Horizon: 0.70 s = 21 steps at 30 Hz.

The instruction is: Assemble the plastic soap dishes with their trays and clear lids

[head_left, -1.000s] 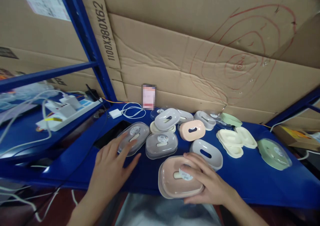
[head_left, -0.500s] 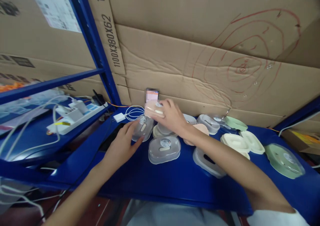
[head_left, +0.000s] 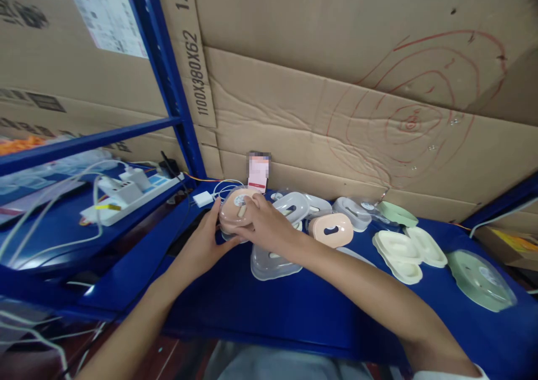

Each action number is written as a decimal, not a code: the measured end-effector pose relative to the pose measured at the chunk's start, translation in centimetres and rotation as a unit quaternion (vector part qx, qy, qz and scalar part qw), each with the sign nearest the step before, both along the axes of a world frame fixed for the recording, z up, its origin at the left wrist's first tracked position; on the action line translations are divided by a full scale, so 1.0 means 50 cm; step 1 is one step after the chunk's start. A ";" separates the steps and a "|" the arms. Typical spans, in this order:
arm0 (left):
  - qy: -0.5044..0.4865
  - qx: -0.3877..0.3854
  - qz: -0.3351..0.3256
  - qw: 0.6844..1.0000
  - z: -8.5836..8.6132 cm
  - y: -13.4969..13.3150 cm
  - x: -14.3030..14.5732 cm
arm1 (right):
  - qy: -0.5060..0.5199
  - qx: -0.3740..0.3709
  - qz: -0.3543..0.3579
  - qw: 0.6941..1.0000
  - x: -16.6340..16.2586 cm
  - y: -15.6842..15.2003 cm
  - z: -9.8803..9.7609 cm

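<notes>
My right hand [head_left: 264, 227] grips a pink oval soap box [head_left: 236, 209] with a clear lid and sets it on top of a grey clear-lidded box, whose edge shows just below at the left. My left hand [head_left: 204, 245] touches the side of that stack, fingers curled around it. Both hands meet over the blue shelf [head_left: 260, 307]. Under my right forearm lies another grey clear-lidded box [head_left: 271, 265].
More oval boxes and lids lie to the right: a grey one [head_left: 291, 205], a pink one [head_left: 331, 229], cream trays [head_left: 398, 248], a green one [head_left: 479, 279]. A white charger with cable [head_left: 203, 198] and a power strip [head_left: 126, 194] sit left. Cardboard backs the shelf.
My right hand carried the pink box from the front edge to the back left and lowered it onto the grey box that my left hand holds.
</notes>
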<state>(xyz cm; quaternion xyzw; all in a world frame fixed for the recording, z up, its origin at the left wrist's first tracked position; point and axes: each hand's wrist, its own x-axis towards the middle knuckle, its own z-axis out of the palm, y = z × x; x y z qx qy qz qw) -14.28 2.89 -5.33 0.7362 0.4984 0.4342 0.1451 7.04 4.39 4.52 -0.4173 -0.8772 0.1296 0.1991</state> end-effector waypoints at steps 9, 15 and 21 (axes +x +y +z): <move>0.130 0.136 0.124 0.974 0.059 -0.085 0.042 | -0.081 0.084 0.101 0.988 0.189 -0.094 -0.012; 0.225 0.197 0.088 0.950 0.095 -0.135 0.083 | -0.142 0.110 0.105 0.978 0.234 -0.146 -0.064; 0.248 0.150 -0.086 0.953 0.049 -0.223 0.147 | -0.081 0.083 0.173 0.978 0.250 -0.164 -0.091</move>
